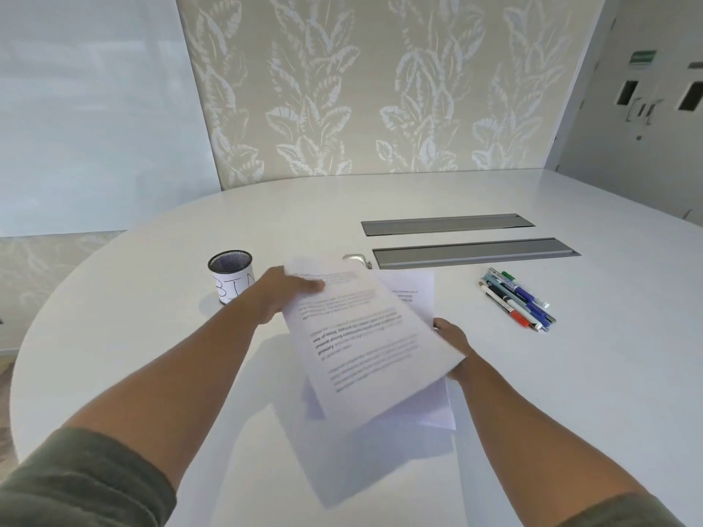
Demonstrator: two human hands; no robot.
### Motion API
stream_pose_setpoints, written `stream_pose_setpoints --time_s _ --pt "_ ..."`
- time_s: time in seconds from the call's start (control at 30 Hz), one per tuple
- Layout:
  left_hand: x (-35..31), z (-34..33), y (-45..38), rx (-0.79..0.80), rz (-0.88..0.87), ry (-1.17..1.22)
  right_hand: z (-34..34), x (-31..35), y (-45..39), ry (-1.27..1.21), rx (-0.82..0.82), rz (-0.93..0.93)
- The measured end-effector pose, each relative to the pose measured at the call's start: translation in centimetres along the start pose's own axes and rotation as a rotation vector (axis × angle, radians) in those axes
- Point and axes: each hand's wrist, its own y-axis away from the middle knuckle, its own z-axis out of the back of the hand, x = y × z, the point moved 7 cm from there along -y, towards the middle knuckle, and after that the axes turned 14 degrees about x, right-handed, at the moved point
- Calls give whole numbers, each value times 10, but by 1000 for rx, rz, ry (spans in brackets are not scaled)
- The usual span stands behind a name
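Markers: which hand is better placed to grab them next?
Probably the right hand: it sits at the right edge of the printed sheet, nearest the markers. The left hand grips the far side, by the mesh cup.

Printed sheet (365, 336): lines of type smear, not one word readable.
Left grip (283, 294): thumb on top, fingers vanish under the paper.
Right grip (453, 339): mostly behind the page's edge, hold impossible to call.
Lower sheets (415, 291): only corners peek out, count unclear.
Pen cup (231, 273): label half covered by the wrist.
Silver object (355, 257): tucked behind the page's top corner, unidentifiable.
Pens (514, 299): print too small.
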Motion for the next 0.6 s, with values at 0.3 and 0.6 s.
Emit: stream_pose_setpoints --time_s 0.3,0.6 --pt "14 7 -2 -236 -10 -85 -29 15 21 -163 175 -62" --pt "52 3 3 -144 143 168 -25 18 19 -206 127 -45"
